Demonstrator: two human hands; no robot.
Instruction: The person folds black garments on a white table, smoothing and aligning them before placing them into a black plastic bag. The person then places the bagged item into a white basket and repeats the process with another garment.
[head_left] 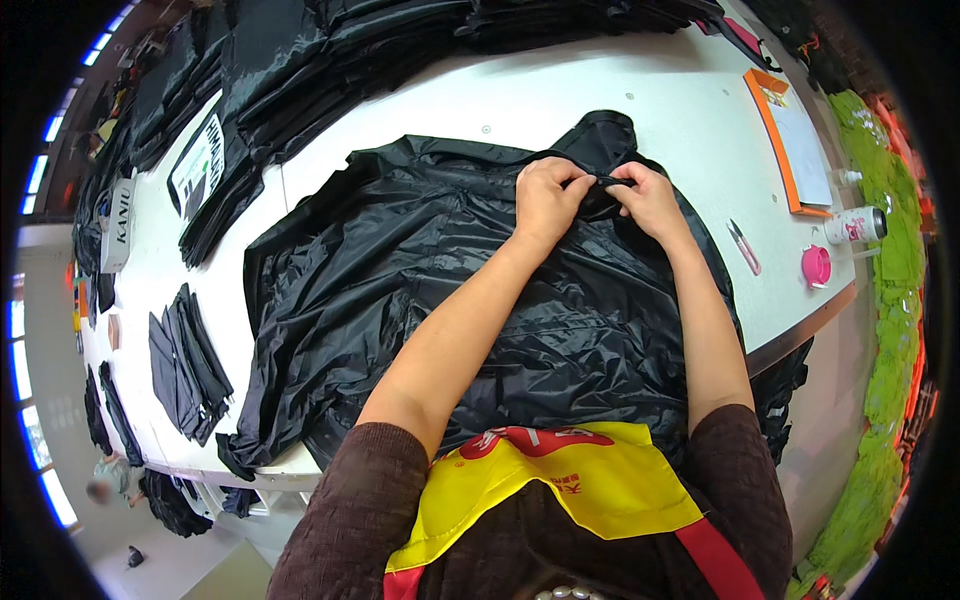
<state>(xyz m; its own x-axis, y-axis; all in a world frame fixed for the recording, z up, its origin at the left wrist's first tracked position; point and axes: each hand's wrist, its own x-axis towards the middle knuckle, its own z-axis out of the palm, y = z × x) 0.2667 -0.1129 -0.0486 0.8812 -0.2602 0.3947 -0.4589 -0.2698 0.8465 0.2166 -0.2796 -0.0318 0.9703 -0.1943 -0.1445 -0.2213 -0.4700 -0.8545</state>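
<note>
A shiny black jacket lies spread and wrinkled over the white table in front of me. Its collar or hood part points away from me. Near that end my left hand pinches the black fabric between thumb and fingers. Close beside it, my right hand is closed on a folded edge of the same cloth. The two sets of fingertips almost meet, and the small detail between them is too fine to make out.
Stacked black garments line the far side, and folded black pieces lie left beside a white box. To the right are an orange-edged tray, a pink-handled tool, a pink cup-shaped item and a white bottle.
</note>
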